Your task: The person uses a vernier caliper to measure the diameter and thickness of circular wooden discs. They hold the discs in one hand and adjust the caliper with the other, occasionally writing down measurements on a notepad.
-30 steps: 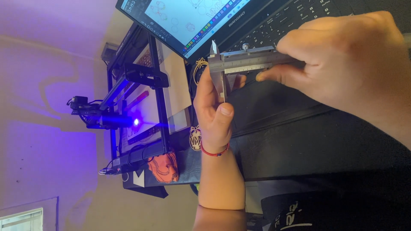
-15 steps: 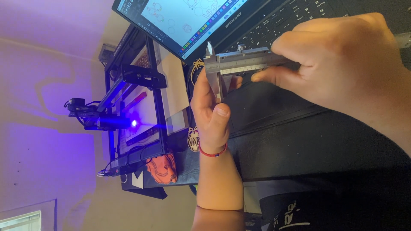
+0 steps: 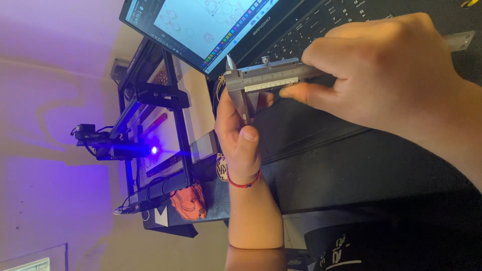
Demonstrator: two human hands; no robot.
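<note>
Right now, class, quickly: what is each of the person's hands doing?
Left hand: closed, pinching something small between the steel vernier caliper's jaws; what it is cannot be told.
Right hand: closed on the caliper's slide, above the black laptop.

A dark desk (image 3: 361,170) carries an open laptop (image 3: 281,25) at one edge. Beside it stands a black laser engraver (image 3: 150,145), glowing blue, with an orange thing (image 3: 188,203), perhaps a cloth or pouch, by its frame.
</note>
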